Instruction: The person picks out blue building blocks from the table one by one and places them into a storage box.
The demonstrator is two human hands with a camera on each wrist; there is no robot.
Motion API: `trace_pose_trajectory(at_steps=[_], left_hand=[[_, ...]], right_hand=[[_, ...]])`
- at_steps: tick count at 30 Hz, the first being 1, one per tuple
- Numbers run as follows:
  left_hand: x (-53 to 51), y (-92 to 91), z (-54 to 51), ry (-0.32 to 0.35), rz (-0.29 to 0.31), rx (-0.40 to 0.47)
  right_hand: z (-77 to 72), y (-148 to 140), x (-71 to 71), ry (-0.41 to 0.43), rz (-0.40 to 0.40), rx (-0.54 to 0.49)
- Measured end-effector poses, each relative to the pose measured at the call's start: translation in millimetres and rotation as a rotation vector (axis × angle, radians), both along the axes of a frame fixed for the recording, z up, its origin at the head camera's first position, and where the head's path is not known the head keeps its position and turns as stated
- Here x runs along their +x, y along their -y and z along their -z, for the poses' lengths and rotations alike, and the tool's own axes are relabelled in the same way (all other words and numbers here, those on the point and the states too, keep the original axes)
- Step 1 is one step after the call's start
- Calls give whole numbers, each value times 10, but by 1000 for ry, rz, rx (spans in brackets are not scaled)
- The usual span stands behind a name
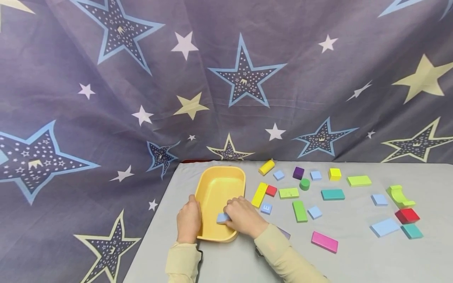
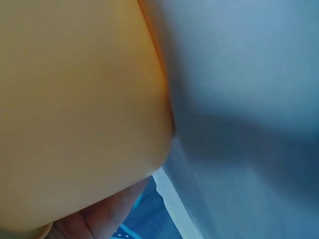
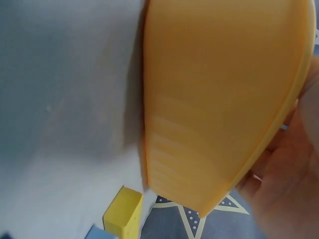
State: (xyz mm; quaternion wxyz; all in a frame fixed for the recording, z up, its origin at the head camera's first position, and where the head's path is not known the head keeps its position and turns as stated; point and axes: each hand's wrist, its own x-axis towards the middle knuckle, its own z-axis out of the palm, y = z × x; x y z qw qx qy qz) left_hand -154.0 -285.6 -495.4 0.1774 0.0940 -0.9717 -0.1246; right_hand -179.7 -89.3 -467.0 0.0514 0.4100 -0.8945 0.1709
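Note:
A yellow plastic tray (image 1: 212, 186) lies on the table's left part. My left hand (image 1: 189, 220) grips its left rim; in the left wrist view, part of that hand (image 2: 99, 216) shows beyond the tray wall (image 2: 84, 109). Over the tray's inside, my right hand (image 1: 244, 215) pinches a light blue block (image 1: 222, 218) that sticks out to the left of the fingers. The right wrist view has the tray's outer side (image 3: 214, 99) in front, with the right hand (image 3: 286, 169) partly hidden behind the rim.
Coloured blocks lie scattered to the right of the tray, among them a long yellow block (image 1: 260, 194), a pink block (image 1: 324, 242), a green curved block (image 1: 400, 196) and a red block (image 1: 407, 215). A purple star-patterned cloth (image 1: 244, 118) hangs behind the grey-covered table (image 1: 354, 267).

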Motion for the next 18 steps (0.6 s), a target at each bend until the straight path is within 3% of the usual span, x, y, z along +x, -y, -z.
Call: trace_pose_trajectory(at_steps=[12, 18], left_hand=[[5, -20, -27, 3, 2, 6], [2, -9, -16, 15, 2, 2]], right_hand=[[-30, 62, 54, -23, 50, 109], [-6, 75, 60, -40, 51, 108]])
